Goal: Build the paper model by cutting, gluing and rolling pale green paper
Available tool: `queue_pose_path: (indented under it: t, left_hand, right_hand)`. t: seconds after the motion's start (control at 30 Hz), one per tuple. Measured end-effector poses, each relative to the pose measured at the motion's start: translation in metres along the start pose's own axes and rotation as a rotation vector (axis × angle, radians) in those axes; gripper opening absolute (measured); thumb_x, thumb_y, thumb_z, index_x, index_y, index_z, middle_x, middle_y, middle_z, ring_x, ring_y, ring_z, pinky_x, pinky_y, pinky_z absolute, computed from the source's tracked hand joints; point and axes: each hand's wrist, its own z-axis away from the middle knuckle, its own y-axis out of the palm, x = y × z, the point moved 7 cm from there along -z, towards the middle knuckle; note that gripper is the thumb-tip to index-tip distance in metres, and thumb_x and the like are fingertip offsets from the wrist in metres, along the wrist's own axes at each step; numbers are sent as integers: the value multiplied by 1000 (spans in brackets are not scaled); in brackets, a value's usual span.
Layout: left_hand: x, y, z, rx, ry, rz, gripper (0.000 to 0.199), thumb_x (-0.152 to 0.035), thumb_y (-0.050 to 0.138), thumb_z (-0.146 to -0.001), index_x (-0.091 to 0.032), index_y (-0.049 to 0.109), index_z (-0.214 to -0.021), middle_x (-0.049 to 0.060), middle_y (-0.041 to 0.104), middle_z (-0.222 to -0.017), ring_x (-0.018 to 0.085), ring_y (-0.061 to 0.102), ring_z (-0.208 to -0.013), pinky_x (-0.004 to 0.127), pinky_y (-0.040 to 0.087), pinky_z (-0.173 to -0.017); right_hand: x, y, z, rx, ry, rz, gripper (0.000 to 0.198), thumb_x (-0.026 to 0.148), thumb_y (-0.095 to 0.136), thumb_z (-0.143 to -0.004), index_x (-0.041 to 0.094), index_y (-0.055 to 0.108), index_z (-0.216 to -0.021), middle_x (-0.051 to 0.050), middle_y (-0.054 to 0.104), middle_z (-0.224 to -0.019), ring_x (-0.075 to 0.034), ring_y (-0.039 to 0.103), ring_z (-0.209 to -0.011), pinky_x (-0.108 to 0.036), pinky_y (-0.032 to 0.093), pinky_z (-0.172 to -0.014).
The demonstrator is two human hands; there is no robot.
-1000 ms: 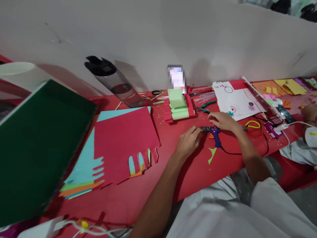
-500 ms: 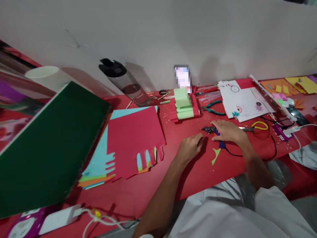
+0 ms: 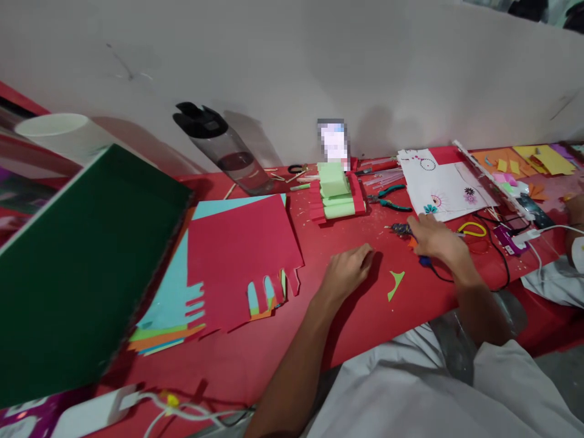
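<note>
My right hand (image 3: 435,237) grips the glue gun (image 3: 401,229) above the worktop (image 3: 274,362), left hand (image 3: 349,267) half-curled, can't tell if holding anything; if the cord (image 3: 440,274) snags on the scissors (image 3: 472,224), the nozzle (image 3: 389,227) could jerk leftward and, if hot, burn fingers.

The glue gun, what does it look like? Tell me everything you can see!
The glue gun looks like blue plastic with a dark, speckled front, an orange trigger and a black cord trailing from its handle. Its nozzle points toward the picture's left. It is on or just above the red table; I can't tell which. The right hand grips it, hiding most of its body.
</note>
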Motion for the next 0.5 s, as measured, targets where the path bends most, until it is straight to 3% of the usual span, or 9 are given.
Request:
queue_pose_path:
  t: [0.1, 0.2, 0.37, 0.5]
  left_hand:
    - [-4, 0, 0, 39, 14, 17, 31, -33, 40, -108, -25, 67, -120, 9, 79, -118, 27, 75, -102, 32, 39, -68]
    - [-7, -1, 0, 48, 27, 22, 31, -33, 41, -108, -24, 68, -119, 10, 78, -121, 28, 75, -103, 32, 41, -70]
    - [-9, 0, 0, 37, 46, 12, 33, -34, 38, -110, -23, 68, -117, 10, 79, -117, 28, 75, -102, 32, 42, -71]
    - [-7, 1, -2, 43, 15, 4, 30, -34, 40, -110, -23, 67, -117, 9, 78, -120, 28, 74, -103, 32, 42, -71]
  right_hand:
    - [-42, -27, -16, -57, 94, 19, 58, 22, 78, -80, 24, 55, -133, -21, 63, -126, -42, 60, -114, -47, 54, -86]
    - [-94, -41, -48, -39, 208, 56, 61, 22, 79, -81, 18, 53, -136, -23, 59, -130, -43, 57, -120, -48, 52, -91]
    - [-161, -23, -109, 68, 277, 84, 76, 28, 87, -78, 12, 50, -142, -24, 57, -135, -38, 56, -123, -41, 48, -90]
    - [-185, -6, -132, 72, 280, 34, 69, 18, 78, -85, 9, 50, -148, -26, 60, -133, -28, 61, -110, -36, 43, -83]
